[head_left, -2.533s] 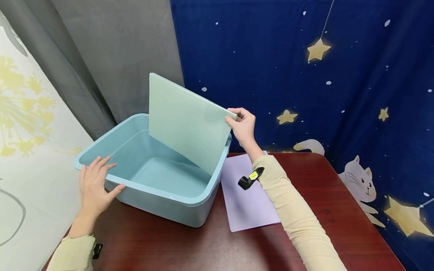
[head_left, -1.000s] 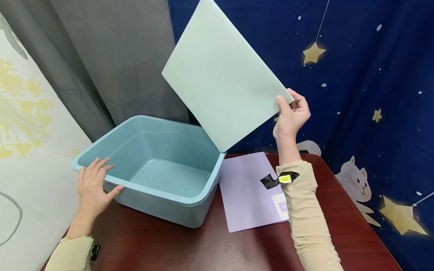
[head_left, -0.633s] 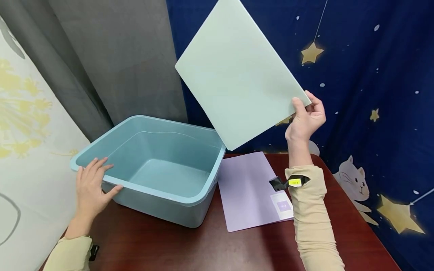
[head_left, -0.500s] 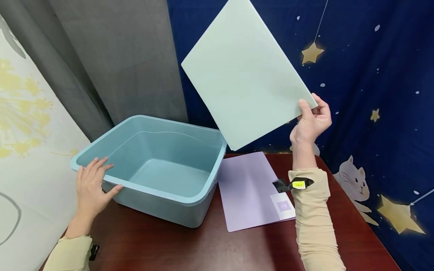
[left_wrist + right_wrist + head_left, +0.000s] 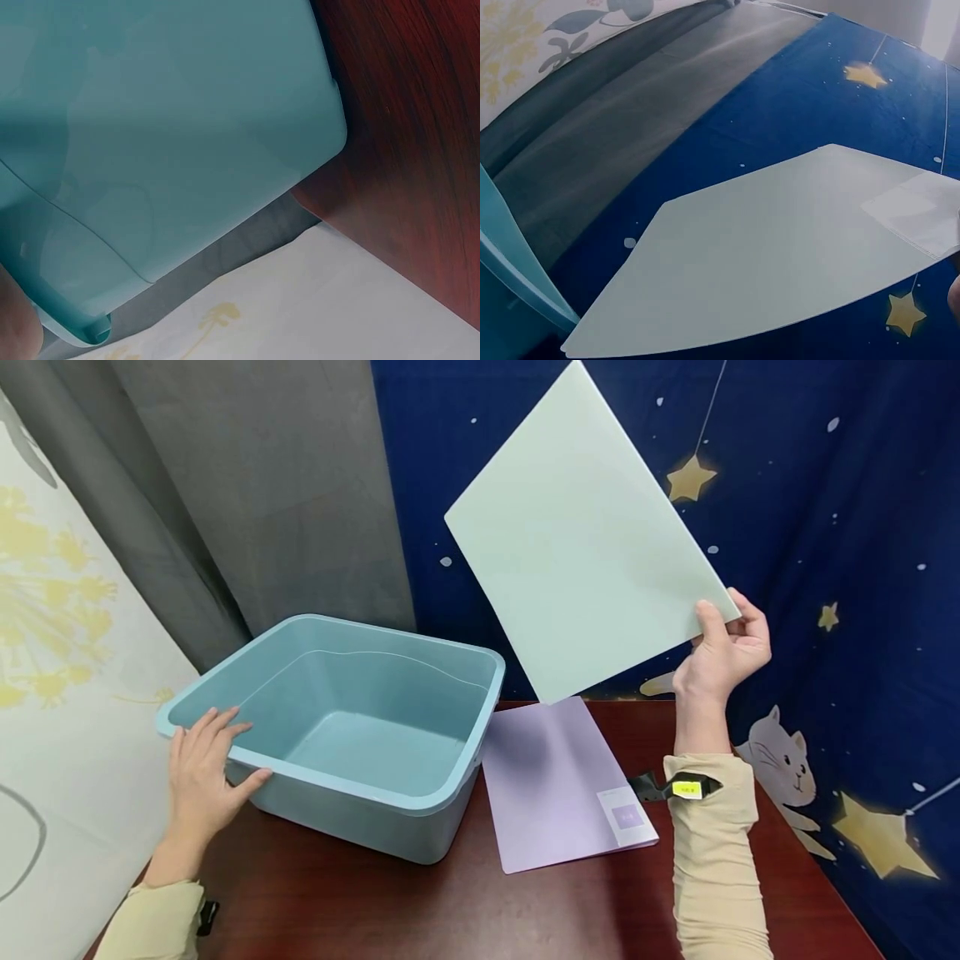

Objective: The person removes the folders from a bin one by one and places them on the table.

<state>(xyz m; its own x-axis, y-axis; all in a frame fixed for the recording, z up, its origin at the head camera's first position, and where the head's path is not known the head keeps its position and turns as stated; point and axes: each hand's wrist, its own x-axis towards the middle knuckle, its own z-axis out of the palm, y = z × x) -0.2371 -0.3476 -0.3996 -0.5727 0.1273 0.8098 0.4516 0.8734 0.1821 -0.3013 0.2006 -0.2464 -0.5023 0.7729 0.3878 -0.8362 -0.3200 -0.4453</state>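
Observation:
My right hand pinches one corner of a pale green file folder, thumb on the near face and fingers behind. The folder hangs tilted in the air, its lowest corner overlapping the far edge of a purple file folder in the head view. A clear label pocket shows on the green folder in the right wrist view. My left hand rests on the near left rim of a blue plastic basin, fingers spread over the rim and thumb along the outside. Nothing lies on the basin's visible floor.
The purple folder lies flat on the dark red wooden table, right of the basin, with a white label at its lower right. Behind the table hang a grey curtain and a blue star-patterned curtain. A white patterned cloth hangs at left.
My right hand has lifted the green folder out of the basin and carried it right, lowering it slightly over the purple folder. My left hand has stayed at the basin's rim.

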